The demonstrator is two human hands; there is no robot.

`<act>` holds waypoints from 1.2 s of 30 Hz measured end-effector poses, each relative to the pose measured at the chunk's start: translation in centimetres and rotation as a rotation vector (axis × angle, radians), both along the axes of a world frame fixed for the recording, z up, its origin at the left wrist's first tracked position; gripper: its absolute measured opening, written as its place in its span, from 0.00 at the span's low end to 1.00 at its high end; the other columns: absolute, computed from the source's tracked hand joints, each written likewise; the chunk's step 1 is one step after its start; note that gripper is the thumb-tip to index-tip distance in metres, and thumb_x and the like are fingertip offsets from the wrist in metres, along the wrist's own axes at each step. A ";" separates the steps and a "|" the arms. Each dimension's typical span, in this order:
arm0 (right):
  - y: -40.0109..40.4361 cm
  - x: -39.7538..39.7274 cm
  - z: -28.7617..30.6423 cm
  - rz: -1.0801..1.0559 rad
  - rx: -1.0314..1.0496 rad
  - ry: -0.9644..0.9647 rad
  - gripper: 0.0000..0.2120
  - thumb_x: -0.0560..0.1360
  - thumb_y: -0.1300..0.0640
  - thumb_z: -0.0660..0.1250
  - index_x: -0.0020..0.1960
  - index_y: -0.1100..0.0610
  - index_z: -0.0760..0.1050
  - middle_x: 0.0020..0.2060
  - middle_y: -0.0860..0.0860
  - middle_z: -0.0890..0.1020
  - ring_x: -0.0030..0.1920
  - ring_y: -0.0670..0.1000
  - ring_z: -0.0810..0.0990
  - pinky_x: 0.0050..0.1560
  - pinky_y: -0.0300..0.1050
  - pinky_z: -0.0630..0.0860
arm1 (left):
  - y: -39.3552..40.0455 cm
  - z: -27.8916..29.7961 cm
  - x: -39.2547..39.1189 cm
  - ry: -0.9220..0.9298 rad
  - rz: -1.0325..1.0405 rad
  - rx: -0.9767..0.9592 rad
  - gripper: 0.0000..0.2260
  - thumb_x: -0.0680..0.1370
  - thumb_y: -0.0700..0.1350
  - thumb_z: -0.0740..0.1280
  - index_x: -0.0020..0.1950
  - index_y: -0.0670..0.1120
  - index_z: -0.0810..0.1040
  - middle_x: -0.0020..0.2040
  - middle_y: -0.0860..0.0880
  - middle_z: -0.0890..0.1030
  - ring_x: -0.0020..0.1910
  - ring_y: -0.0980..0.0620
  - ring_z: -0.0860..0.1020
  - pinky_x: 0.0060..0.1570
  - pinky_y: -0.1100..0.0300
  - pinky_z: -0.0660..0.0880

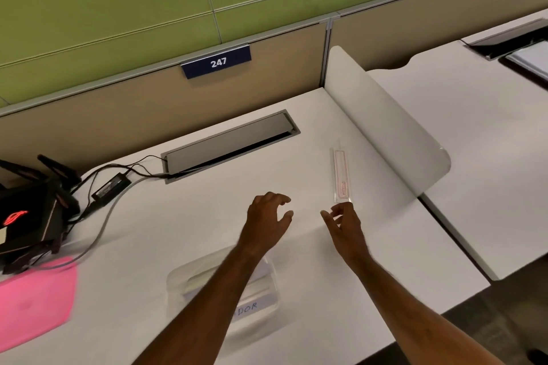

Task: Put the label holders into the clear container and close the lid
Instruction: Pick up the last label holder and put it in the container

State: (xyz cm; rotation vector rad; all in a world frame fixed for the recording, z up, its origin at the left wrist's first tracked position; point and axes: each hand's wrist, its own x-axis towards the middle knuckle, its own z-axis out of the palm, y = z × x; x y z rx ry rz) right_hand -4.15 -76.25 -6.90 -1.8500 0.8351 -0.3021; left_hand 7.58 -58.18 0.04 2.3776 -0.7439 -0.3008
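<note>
A long clear label holder (340,175) with a pale red insert lies on the white desk, running away from me at the right of centre. My right hand (344,224) is at its near end, fingertips touching or nearly touching it; I cannot tell whether it is pinched. My left hand (267,218) hovers open over the desk to the left, fingers curled and apart, holding nothing. The clear container (261,296), with a white label strip on its front, sits near me under my left forearm, partly hidden. Its lid state is unclear.
A grey cable hatch (231,145) is set into the desk behind the hands. A black router (26,216) with cables and a power brick stands at the left, a pink sheet (32,299) in front of it. A white divider (385,127) rises at the right.
</note>
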 end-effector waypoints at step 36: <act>-6.1 3.9 -2.9 -0.046 0.089 0.159 0.08 0.84 0.47 0.61 0.61 0.47 0.69 0.56 0.51 0.84 0.43 0.46 0.84 0.38 0.38 0.79 | -23.0 -6.3 14.0 0.299 -0.241 0.256 0.39 0.78 0.31 0.64 0.82 0.57 0.53 0.79 0.42 0.60 0.76 0.41 0.65 0.71 0.47 0.70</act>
